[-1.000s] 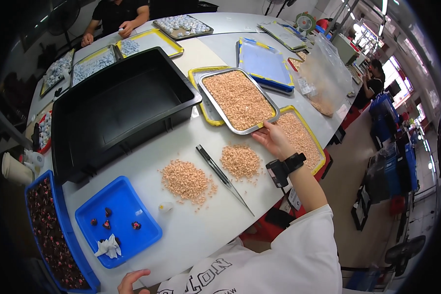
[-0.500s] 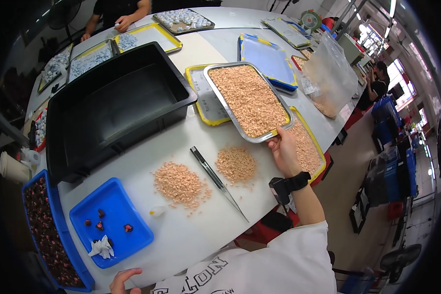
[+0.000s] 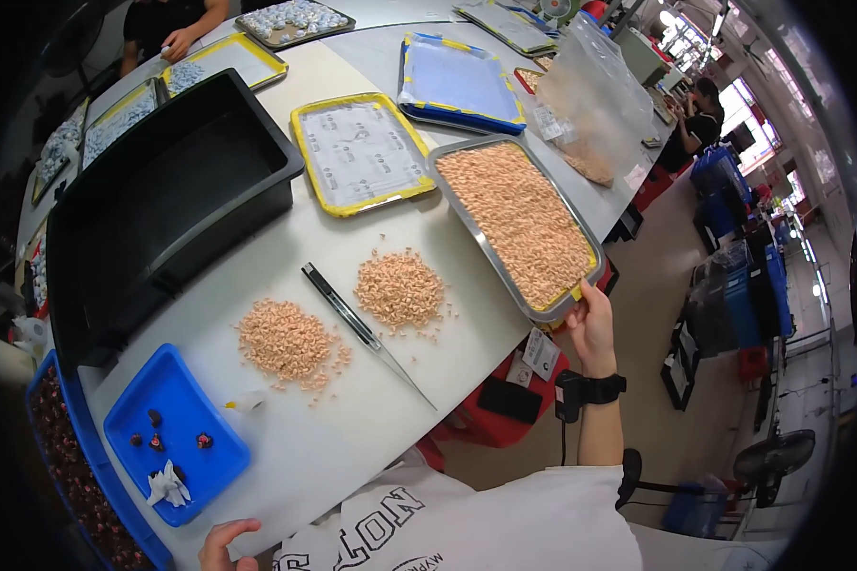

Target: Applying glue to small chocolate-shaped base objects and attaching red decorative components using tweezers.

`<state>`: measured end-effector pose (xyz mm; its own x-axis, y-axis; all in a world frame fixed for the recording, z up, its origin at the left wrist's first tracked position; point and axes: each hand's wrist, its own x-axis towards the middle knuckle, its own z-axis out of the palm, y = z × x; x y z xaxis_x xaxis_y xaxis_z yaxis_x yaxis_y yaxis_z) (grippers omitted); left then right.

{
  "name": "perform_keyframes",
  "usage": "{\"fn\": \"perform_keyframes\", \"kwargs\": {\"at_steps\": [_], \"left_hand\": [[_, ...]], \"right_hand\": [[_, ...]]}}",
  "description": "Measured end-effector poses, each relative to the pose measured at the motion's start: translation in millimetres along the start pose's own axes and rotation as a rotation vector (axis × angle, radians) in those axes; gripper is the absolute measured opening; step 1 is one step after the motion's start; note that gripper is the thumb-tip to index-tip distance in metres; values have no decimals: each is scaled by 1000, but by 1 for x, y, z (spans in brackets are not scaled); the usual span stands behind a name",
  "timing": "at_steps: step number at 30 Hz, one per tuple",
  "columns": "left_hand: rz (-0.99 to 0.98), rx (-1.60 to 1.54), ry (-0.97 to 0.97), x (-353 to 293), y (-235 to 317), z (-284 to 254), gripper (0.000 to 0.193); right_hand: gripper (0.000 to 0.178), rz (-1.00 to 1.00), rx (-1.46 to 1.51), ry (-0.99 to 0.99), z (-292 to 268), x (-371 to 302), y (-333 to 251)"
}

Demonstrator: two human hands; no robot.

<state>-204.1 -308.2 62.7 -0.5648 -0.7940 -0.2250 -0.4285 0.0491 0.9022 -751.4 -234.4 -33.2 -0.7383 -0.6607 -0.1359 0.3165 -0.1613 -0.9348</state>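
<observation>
At the right, my right hand (image 3: 592, 328) grips the near corner of a metal tray (image 3: 483, 246), thumb over the rim. Small tan pieces (image 3: 519, 214) fill the tray, and yellow tape shows along its edge. It hangs tilted over the table's right edge; whatever lies beneath it is mostly hidden. My left hand (image 3: 227, 545) is at the lower edge of the view, empty, its visible fingers apart. Two heaps of tan pieces, a left heap (image 3: 286, 340) and a right heap (image 3: 399, 288), lie on the table with long pointed tweezers (image 3: 357, 324) between them.
A yellow-edged tray (image 3: 309, 176) with printed lining lies beyond the heaps. To the left stand a big black bin (image 3: 176, 224) and a blue tray (image 3: 200, 400) with dark pieces and crumpled tissue. A clear bag (image 3: 590, 114) stands farther right. Another person's hand (image 3: 179, 43) is at the far left.
My right hand has carried the filled tray to the right and nearer, off the yellow-edged tray, now uncovered. The whole view has shifted. My left hand keeps much the same pose.
</observation>
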Motion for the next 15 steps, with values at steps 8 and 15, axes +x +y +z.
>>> {"fn": "perform_keyframes", "kwargs": {"at_steps": [8,15], "left_hand": [[-6,-44,-21,10,-2,5,43],[-27,-39,-11,11,-1,3,41]], "right_hand": [[22,-2,-38,139,-55,7,5],[21,50,-74,76,-55,9,10]]}}
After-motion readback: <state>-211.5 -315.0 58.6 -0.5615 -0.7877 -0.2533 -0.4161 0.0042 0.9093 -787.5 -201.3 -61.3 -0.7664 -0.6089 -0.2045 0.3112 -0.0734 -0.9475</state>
